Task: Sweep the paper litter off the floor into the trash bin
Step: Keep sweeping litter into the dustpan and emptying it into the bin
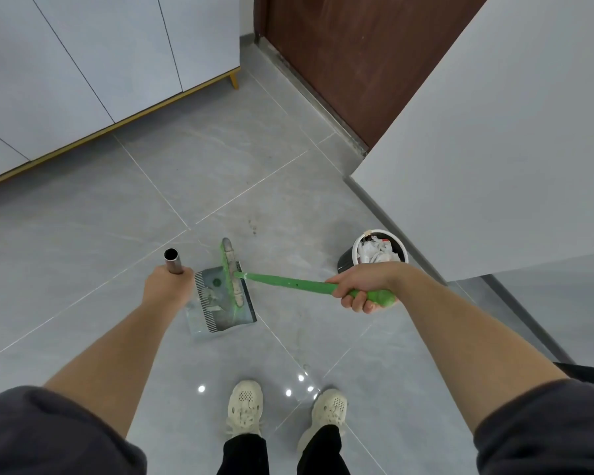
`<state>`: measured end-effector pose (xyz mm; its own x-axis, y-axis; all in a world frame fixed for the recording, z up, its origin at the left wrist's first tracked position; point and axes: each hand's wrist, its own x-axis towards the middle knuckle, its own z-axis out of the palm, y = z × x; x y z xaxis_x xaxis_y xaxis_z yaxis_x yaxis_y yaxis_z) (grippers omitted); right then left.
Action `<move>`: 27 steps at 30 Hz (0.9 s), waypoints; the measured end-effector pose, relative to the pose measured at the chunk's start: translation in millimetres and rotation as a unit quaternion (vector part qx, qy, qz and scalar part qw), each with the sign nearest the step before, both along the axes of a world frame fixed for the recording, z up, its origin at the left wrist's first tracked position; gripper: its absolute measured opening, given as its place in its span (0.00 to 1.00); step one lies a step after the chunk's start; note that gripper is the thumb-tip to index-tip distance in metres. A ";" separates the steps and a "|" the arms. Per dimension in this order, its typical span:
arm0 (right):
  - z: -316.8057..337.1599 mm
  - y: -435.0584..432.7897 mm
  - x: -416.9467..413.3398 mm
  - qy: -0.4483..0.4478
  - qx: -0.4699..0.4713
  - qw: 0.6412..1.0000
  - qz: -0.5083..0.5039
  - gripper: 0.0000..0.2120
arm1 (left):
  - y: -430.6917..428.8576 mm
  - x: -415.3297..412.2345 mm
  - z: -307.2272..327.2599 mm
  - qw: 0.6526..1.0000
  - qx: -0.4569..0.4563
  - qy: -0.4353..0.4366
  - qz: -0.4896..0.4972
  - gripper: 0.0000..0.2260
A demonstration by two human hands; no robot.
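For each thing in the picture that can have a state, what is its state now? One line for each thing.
Left hand: closed around the metal dustpan handle.
Right hand: closed around the green broom handle.
Dustpan: on the floor, paper scraps inside.
Broom head: at the dustpan's mouth.
Trash bin: open, upright, holding crumpled paper.
Brown door: shut.

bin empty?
No: the bin by the wall holds crumpled white paper, visible through its open top.

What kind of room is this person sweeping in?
Probably a home entryway or hallway. A dark brown wooden door meets the glossy grey tiled floor, pale grey cabinets on small gold legs line one side, and a small black-and-white trash bin full of paper stands by the white wall.
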<state>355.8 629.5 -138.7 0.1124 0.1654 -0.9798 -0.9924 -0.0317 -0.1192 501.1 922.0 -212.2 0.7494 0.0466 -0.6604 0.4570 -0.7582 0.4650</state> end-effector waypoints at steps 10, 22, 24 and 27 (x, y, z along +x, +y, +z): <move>5.2 11.7 6.0 0.003 0.069 0.998 0.010 0.21 | 8.3 -1.6 -0.8 1.000 -0.009 0.006 0.025 0.10; 81.3 -33.9 -7.2 -0.034 -0.022 0.999 0.036 0.20 | -16.1 -14.4 17.3 0.999 -0.023 -0.027 -0.036 0.12; 76.5 -28.5 -11.1 -0.050 -0.073 0.994 0.063 0.21 | -24.4 -16.2 21.3 0.997 -0.022 -0.038 -0.060 0.13; 51.4 -14.8 -21.6 -0.053 -0.173 0.979 0.092 0.22 | -34.4 -17.4 26.3 0.993 -0.017 -0.056 -0.101 0.13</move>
<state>334.2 614.7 -87.3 0.2164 -0.1469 -0.9652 -0.9487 -0.2650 -0.1724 483.7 887.6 -185.9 0.8103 -0.1329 -0.5707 0.2409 -0.8123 0.5312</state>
